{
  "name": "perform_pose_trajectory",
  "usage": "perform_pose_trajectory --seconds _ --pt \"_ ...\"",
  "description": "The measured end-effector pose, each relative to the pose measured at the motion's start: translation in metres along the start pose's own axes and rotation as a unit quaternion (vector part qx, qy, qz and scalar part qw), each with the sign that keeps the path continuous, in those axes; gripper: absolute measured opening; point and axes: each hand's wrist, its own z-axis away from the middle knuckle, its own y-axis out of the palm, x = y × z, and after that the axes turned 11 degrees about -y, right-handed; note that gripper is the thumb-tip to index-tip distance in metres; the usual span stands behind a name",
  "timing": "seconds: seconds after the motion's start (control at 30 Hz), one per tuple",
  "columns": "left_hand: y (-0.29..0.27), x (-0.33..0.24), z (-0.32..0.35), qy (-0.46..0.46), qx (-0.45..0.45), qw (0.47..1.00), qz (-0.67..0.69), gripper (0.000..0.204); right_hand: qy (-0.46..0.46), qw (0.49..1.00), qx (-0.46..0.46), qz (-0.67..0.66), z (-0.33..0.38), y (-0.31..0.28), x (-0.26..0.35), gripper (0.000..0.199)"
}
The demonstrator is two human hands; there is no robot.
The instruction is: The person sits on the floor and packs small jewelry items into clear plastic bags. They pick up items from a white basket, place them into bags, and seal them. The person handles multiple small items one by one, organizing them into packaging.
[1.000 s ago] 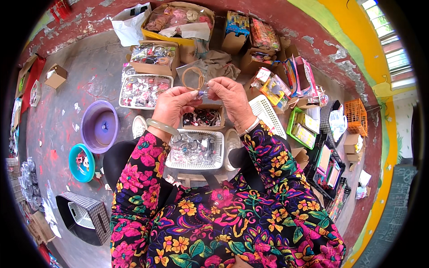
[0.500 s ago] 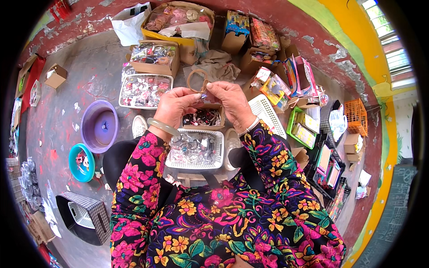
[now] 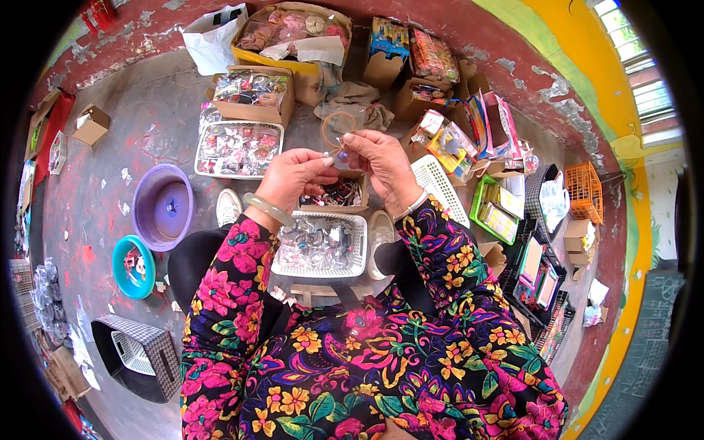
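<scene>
Rightward goes our tan loop (image 3: 323,132), right hand (image 3: 385,161) pinching, left hand (image 3: 293,174) pinched too, hold unclear; packets (image 3: 315,246) look finished, loop doesn't.

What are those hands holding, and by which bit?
The right hand pinches the tan loop near its lower edge. The left hand is close by; whether it pinches anything is unclear.

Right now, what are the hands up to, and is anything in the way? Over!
Right hand pinching tan loop. Left hand close beside, grip unclear. Cardboard box and white basket below, not blocking.
</scene>
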Motion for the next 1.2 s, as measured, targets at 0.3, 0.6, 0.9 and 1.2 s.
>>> perform_pose_trajectory --seconds 0.3,0.6,0.9,1.2 --pt "-0.004 -0.003 0.002 0.013 -0.039 0.999 -0.025 0.015 -0.051 0.998 -0.017 0.045 -0.004 -0.014 -0.006 0.012" --pt "-0.026 -0.019 0.008 0.134 -0.088 0.985 0.07 0.024 -0.018 0.946 0.091 0.31 0.003 -0.051 -0.069 0.015" --pt "-0.025 -0.018 0.01 0.137 -0.074 0.987 0.049 0.025 0.06 0.823 0.166 0.54 0.045 -0.092 -0.183 0.017" --pt "-0.017 -0.016 0.007 0.118 -0.072 0.99 0.028 0.025 0.24 0.605 0.189 0.736 0.064 -0.156 -0.243 0.025"
